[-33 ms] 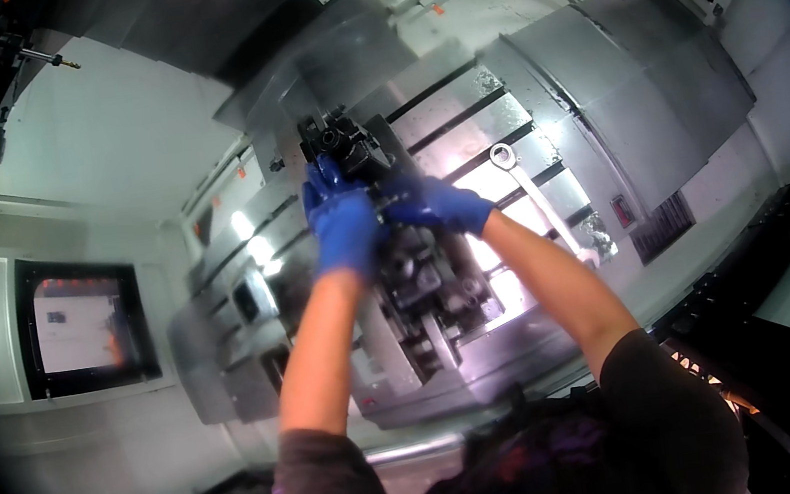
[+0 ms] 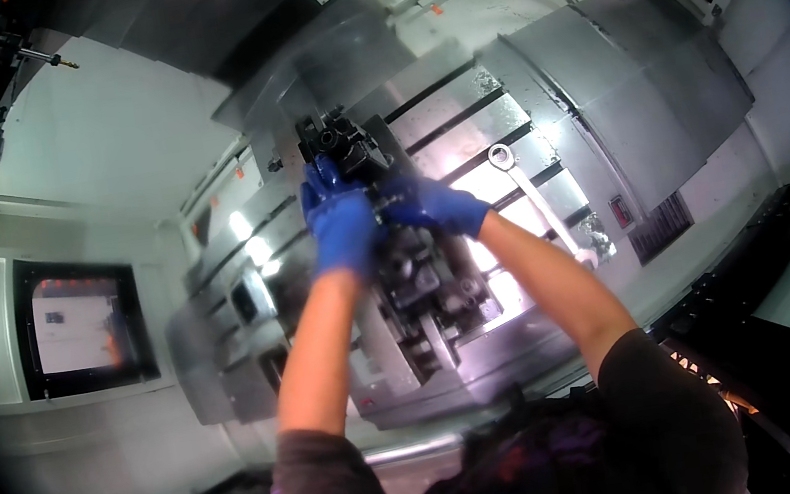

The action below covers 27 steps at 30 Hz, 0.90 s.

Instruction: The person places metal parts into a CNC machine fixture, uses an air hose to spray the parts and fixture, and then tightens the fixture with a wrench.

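Observation:
In blue gloves, both my hands meet over a dark machine vise (image 2: 415, 280) that runs lengthwise across a slotted metal machine table (image 2: 458, 117). My left hand (image 2: 341, 224) lies along the vise's left side, its fingers stretched forward and a little apart, beside the black jaw block (image 2: 346, 148) at the far end. Reaching in from the right, my right hand (image 2: 438, 206) has its fingers curled inward over the middle of the vise. Blur and shadow hide its fingertips and whatever they grip.
A long combination wrench (image 2: 530, 187) lies on the table right of my right hand. Sloped metal covers (image 2: 636, 92) flank the table. At the upper left a tool with a thin tip (image 2: 45, 58) juts out from the machine. A window (image 2: 83, 326) sits in the left wall.

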Motion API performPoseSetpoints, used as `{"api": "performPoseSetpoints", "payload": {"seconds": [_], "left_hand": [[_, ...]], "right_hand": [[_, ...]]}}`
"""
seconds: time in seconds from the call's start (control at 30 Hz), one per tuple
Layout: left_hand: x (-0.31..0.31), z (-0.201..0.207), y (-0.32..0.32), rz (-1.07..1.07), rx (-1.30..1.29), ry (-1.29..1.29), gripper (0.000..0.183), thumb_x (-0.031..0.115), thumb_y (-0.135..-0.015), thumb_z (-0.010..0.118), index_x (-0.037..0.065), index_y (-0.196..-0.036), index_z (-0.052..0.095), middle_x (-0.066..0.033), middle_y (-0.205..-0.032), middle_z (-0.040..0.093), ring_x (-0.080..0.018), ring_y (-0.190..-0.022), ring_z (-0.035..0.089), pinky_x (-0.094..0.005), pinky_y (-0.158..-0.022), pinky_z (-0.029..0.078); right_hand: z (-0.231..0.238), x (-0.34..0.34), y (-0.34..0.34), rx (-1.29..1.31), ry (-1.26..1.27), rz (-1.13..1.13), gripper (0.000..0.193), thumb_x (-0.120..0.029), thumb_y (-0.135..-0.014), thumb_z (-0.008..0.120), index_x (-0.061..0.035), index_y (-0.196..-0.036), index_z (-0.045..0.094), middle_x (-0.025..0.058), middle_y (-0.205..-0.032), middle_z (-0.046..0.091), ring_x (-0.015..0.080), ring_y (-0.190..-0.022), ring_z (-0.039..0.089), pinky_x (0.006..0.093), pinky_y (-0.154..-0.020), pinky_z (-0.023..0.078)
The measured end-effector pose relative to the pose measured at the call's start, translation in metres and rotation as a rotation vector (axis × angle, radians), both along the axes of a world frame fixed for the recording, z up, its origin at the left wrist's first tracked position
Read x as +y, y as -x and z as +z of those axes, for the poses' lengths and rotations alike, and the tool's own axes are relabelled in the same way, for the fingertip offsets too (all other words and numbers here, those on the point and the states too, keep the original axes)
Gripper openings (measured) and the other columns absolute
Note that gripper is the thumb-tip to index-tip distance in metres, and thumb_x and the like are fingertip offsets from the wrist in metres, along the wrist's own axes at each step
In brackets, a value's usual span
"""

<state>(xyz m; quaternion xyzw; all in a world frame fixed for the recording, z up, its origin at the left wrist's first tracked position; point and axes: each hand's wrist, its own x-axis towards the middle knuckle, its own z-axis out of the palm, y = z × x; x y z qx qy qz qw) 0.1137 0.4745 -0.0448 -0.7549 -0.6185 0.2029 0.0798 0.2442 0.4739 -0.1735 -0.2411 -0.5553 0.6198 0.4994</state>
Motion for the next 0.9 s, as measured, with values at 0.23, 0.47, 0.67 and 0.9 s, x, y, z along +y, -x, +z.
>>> {"api": "performPoseSetpoints", "payload": {"seconds": [0.23, 0.47, 0.67, 0.9], "left_hand": [[-0.007, 0.022, -0.016, 0.093, -0.062, -0.041, 0.072, 0.031, -0.087, 0.051, 0.001, -0.147, 0.024, -0.0216, -0.152, 0.025, -0.0387, -0.137, 0.028, -0.0388, -0.113, 0.025], [0.000, 0.002, 0.000, 0.038, -0.146, -0.001, 0.051, 0.031, -0.084, 0.056, 0.011, -0.132, 0.054, -0.0248, -0.154, 0.016, -0.0421, -0.143, 0.010, -0.0480, -0.117, 0.010], [-0.007, 0.005, -0.001, -0.014, -0.107, -0.013, 0.052, 0.029, -0.085, 0.054, 0.010, -0.133, 0.053, -0.0230, -0.154, 0.017, -0.0434, -0.142, 0.015, -0.0484, -0.116, 0.014], [-0.003, 0.010, 0.004, 0.008, -0.107, -0.027, 0.056, 0.032, -0.076, 0.068, 0.013, -0.128, 0.058, -0.0246, -0.150, 0.027, -0.0417, -0.140, 0.023, -0.0465, -0.115, 0.019]], "right_hand": [[-0.002, 0.018, -0.010, -0.432, -0.094, 0.077, 0.039, -0.024, -0.085, 0.066, 0.0003, -0.114, 0.059, 0.0161, -0.104, 0.065, 0.0239, -0.094, 0.063, 0.0349, -0.083, 0.050], [0.003, 0.020, -0.002, -0.541, -0.151, -0.009, 0.041, -0.029, -0.085, 0.066, -0.0052, -0.117, 0.058, 0.0164, -0.107, 0.066, 0.0286, -0.097, 0.064, 0.0366, -0.084, 0.049], [0.008, 0.013, -0.005, -0.372, -0.035, 0.060, 0.038, -0.031, -0.087, 0.063, -0.0063, -0.115, 0.061, 0.0154, -0.101, 0.068, 0.0239, -0.089, 0.064, 0.0347, -0.081, 0.048], [0.055, -0.006, -0.013, -0.519, 0.033, 0.052, 0.032, -0.028, -0.088, 0.060, -0.0053, -0.111, 0.063, 0.0131, -0.099, 0.068, 0.0218, -0.090, 0.063, 0.0326, -0.082, 0.047]]}}
